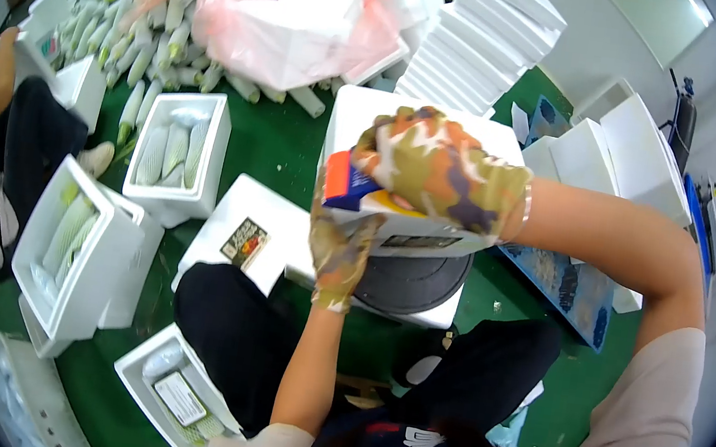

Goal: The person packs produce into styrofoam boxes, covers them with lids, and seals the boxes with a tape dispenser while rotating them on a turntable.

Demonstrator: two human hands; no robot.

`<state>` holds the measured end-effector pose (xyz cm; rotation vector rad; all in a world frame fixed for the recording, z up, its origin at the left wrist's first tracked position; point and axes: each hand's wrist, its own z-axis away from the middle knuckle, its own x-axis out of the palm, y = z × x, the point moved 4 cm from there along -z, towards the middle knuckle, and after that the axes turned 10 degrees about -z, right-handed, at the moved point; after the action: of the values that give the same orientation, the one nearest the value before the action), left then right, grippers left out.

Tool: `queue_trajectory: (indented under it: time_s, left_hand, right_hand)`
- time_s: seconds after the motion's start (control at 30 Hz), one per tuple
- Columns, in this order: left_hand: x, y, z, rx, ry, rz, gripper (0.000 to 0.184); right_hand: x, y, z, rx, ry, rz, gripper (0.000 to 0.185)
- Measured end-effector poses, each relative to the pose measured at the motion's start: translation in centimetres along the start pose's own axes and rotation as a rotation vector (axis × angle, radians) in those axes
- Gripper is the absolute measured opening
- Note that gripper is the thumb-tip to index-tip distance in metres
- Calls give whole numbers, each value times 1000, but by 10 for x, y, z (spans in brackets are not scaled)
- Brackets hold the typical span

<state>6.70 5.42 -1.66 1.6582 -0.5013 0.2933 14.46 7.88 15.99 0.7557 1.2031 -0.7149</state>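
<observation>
Your right hand (448, 168), in a camo-patterned glove, is wrapped over an orange-and-blue hand tool (346, 181), probably a tape dispenser. Fingers look closed around it, right at the near edge of the big rectangular white foam box (480, 133). Your left hand (339, 262), same glove pattern, is at the near left corner of that box. It's probably there to steady it, but I can't tell if those fingers are pinching anything or just pressing flat.

The box is up on a round black disc (413, 284), which seems handy since it lifts the edges closer to your hands. The dark printed label (418, 241) on its near side faces you, so it's easy to check.

Left of the box there's a flat white foam lid (216, 226) with its label up, close enough to grab. Past that, an open white foam box of netted pale-green vegetables (165, 194). Behind your box, the tall stack of white foam pieces (484, 45) probably saves floor room.
</observation>
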Motion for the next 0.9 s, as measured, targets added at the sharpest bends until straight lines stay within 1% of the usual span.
queue_trajectory:
  time_s: [0.03, 0.07, 0.13, 0.17, 0.2, 0.23, 0.27, 0.33, 0.37, 0.4, 0.43, 0.47, 0.5, 0.53, 0.57, 0.6, 0.67, 0.7, 0.73, 0.8, 0.83, 0.87, 0.9]
  left_hand:
    - [-1, -5, -4, -3, 32, 21, 38]
    - [-6, -6, -3, 13, 64, -174, 36]
    - [-8, 0, -2, -36, 87, -156, 36]
    - [-8, -2, 0, -24, 85, -215, 40]
    - [-4, 6, 0, -18, 54, -323, 47]
    - [-1, 9, 2, -48, 15, -331, 47]
    - [1, 8, 5, -84, -16, -337, 47]
    - [-9, 6, 5, -43, -91, -521, 51]
    - [-29, -7, 0, -63, -27, -246, 54]
    - [-33, 20, -11, 86, -51, -165, 51]
    - [-45, 32, -27, 167, -63, -47, 50]
    - [-39, 53, -47, 330, -69, -48, 56]
    - [-25, 70, -70, 321, -95, -118, 66]
    - [-3, 83, -91, 333, -306, -86, 70]
    - [16, 81, -114, 242, -457, -76, 71]
    - [37, 69, -136, 308, -659, -31, 57]
    - [7, -31, -174, -512, -599, 156, 72]
    - [29, -22, -176, -182, -708, -281, 53]
    - [40, -13, -166, -3, -725, -430, 45]
    - [55, 1, -154, 278, -738, -671, 31]
    - [59, 4, -152, 337, -736, -718, 25]
    - [56, 5, -150, 209, -708, -589, 22]
    - [54, 4, -151, 81, -674, -459, 22]
  right_hand:
    - [-2, 5, 2, -26, 158, -74, 27]
    - [-1, 7, 9, -55, 312, -162, 21]
    - [-13, 11, 17, -15, 360, -159, 22]
    - [-12, 18, 19, 189, 249, -328, 21]
    - [-6, 24, 23, 390, 130, -501, 21]
    - [-2, 25, 31, 398, 188, -508, 19]
    - [2, 25, 32, 356, 163, -391, 29]
    - [14, 17, 36, 90, 311, -122, 23]
    - [22, 20, 33, 84, 324, -134, 23]
    - [26, 22, 27, 24, 338, -160, 17]
    - [27, 21, 21, -32, 347, -189, 13]
    - [6, 13, 19, 19, 34, -35, 13]
    - [2, 12, 15, 11, -5, -44, 12]
    - [2, 14, 14, 5, -45, -49, 12]
    - [16, 22, 11, -71, 182, -47, 14]
    - [12, 21, 14, -48, 179, -43, 14]
    - [5, 14, 16, -16, 56, 109, 18]
    - [2, 10, 20, -30, 82, 127, 16]
    - [0, 20, 25, -7, 84, 125, 16]
    - [2, 32, 33, -65, 42, 41, 13]
    - [5, 42, 41, 4, 92, -48, 14]
    - [4, 51, 55, 70, 144, -135, 21]
    - [9, 57, 71, 44, 2, -19, 23]
